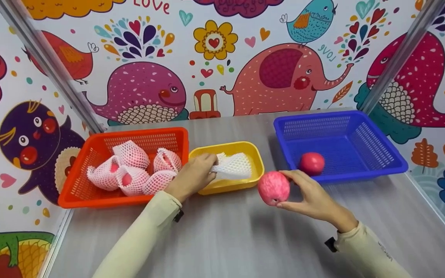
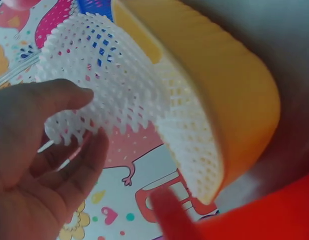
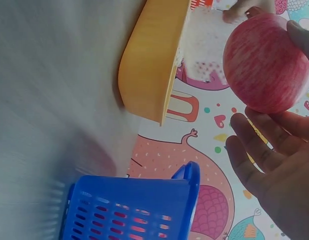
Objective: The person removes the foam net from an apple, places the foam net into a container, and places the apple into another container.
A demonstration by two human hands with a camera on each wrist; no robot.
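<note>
My left hand (image 1: pixel 198 172) pinches a white foam fruit net (image 2: pixel 109 75) between thumb and fingers, over the yellow basket (image 1: pixel 260 164). More white netting (image 2: pixel 189 145) lies inside that basket in the left wrist view. A bare red apple (image 1: pixel 274 188) is held by my right hand (image 1: pixel 315 197), thumb on one side and fingertips on the other, in front of the blue basket (image 1: pixel 381 172). The right wrist view shows the same apple (image 3: pixel 267 62) raised above the table. Another red apple (image 1: pixel 312 163) sits in the blue basket's near left corner.
On the left stands an orange-red basket (image 1: pixel 185 143) with several apples in pink foam nets (image 1: pixel 131 155). All three baskets stand in a row on the grey table (image 1: pixel 222 231). Behind them rises a wall (image 1: pixel 211 77) printed with cartoon animals, with metal posts (image 1: pixel 52 69) at its corners.
</note>
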